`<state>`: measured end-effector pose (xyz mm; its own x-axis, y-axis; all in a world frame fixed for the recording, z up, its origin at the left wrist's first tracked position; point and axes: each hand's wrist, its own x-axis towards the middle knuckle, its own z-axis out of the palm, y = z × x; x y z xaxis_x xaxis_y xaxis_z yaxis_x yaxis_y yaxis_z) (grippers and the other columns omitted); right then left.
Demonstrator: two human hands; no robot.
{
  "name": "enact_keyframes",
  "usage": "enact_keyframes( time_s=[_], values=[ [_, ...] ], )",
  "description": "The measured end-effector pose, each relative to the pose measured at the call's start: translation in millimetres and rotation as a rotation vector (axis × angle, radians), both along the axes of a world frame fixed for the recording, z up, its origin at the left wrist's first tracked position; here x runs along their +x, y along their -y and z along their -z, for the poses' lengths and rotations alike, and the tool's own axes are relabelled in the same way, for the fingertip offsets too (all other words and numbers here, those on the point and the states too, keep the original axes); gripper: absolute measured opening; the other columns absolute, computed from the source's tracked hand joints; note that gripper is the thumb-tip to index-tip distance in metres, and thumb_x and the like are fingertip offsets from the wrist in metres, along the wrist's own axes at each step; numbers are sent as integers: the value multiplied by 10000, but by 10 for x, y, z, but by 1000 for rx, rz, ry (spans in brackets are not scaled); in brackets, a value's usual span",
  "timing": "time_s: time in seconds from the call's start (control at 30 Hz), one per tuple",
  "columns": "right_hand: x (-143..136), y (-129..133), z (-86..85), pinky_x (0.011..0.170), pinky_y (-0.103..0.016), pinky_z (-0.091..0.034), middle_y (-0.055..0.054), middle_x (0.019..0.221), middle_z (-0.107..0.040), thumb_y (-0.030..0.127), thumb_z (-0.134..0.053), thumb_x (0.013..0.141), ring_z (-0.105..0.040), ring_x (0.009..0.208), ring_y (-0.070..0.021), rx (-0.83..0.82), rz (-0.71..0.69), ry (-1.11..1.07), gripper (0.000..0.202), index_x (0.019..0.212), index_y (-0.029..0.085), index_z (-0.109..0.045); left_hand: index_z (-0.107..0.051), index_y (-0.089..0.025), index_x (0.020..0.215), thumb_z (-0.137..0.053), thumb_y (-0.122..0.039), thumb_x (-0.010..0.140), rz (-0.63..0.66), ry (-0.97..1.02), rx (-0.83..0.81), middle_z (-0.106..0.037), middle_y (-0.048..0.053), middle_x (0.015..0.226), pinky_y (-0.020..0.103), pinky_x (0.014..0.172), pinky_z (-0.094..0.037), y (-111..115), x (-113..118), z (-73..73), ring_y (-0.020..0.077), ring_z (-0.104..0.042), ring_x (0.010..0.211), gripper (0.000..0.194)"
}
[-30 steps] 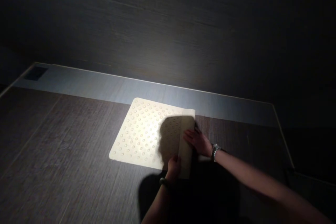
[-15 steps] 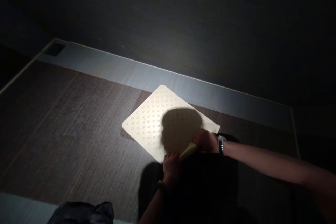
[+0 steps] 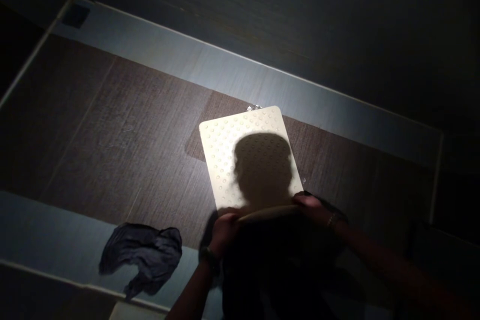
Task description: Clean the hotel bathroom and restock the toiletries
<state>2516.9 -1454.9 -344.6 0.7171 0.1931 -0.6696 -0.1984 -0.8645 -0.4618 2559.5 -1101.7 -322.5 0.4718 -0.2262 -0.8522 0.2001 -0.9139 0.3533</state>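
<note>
So the cream bumpy mat (image 3: 253, 160) is gripped at both near corners, one by the left hand (image 3: 224, 230) and one by the right hand (image 3: 315, 210), fingers closed over the edge each side. Between the fingers that edge is bowed up a bit, and the rest is stretched out ahead of them, bumps up. Whether the far end is touching the floor (image 3: 93, 125) can't really be told.

Progress-wise, the getting-hold bit looks done: both corners are secured. Neither is let go yet, and apart from that bowed edge nothing is folded or rolled, so most of the mat is left spread out.

Ahead of the left fingers a darker patch (image 3: 195, 140) is seen beside the mat, with shiny bits (image 3: 255, 108) by its far edge. A crumpled dark cloth (image 3: 144, 255) is left lying left of those fingers.
</note>
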Motion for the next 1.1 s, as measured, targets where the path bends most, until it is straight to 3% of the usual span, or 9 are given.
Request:
enact_keyframes(
  time_s=[0.1,0.2,0.27,0.4,0.5,0.6,0.73,0.93,1.1],
  values=[
    [94,-26,3,825,-358,-578,-120,965,-785,260,-640,948,-739,913,-273,-136,85,-40,173,1040,162,-749,-727,-136,1141,-596,-348,1024,-20,5,71,-771,93,1142,295,850,-476,-31,135,121,214,-693,1031,276],
    [-45,-206,-40,1195,-561,-417,-201,1425,-676,246,-617,968,-581,1378,-380,-219,89,157,407,1361,159,-679,-706,-124,1078,-693,-440,966,2,10,145,-773,123,1090,327,807,-452,-12,287,233,260,-698,1007,336],
    [-281,-398,-30,1295,-622,-267,-179,1633,-513,242,-628,966,-412,1544,-387,-196,-10,345,537,1499,177,-599,-716,-138,1044,-718,-461,942,17,17,166,-778,125,1099,333,806,-458,18,344,244,275,-708,1020,339],
    [-526,-717,207,1255,-667,-349,-137,1701,-426,221,-578,991,-396,1572,-365,-65,-285,421,633,1613,163,-473,-733,-124,1174,-661,-453,985,19,82,205,-778,150,1181,399,971,-499,49,164,87,310,-712,1105,387],
    [-74,-755,410,1275,-668,-324,-136,1729,-357,191,-485,1033,-345,1605,-345,-97,-249,402,623,1647,120,-406,-568,-66,1515,-580,-503,1027,6,431,242,-586,238,1550,544,1232,-353,15,-189,-19,408,-536,1424,655],
    [735,-680,423,1311,-670,-241,-155,1746,-307,237,-475,1060,-268,1636,-352,-108,-194,441,607,1646,96,-404,-507,-103,1600,-610,-521,1000,48,675,212,-381,202,1722,648,1248,-337,-15,-317,25,514,-348,1553,738],
    [1330,-643,142,1326,-676,-168,-145,1753,-312,263,-438,1088,-195,1660,-340,-93,-149,592,537,1609,136,-472,-438,-220,1654,-552,-471,1036,-3,586,247,-290,114,1772,698,1279,-287,50,359,205,486,-212,1630,677],
    [1039,-923,17,1312,-703,-212,-218,1752,-262,385,-745,949,-156,1658,-413,19,-307,610,847,1659,103,-379,-434,-147,1649,-526,-448,1039,-231,662,250,-279,137,1775,693,1311,-203,182,1867,129,445,-189,1647,686],
    [2488,-1106,139,1330,-613,-146,-265,1677,-404,152,-988,603,-287,1614,-408,180,-26,475,1002,1505,52,-562,-301,-89,1683,-576,-365,1007,-730,653,42,-183,138,1808,514,1381,-59,53,2167,-179,305,-78,1688,780]
  ],
)
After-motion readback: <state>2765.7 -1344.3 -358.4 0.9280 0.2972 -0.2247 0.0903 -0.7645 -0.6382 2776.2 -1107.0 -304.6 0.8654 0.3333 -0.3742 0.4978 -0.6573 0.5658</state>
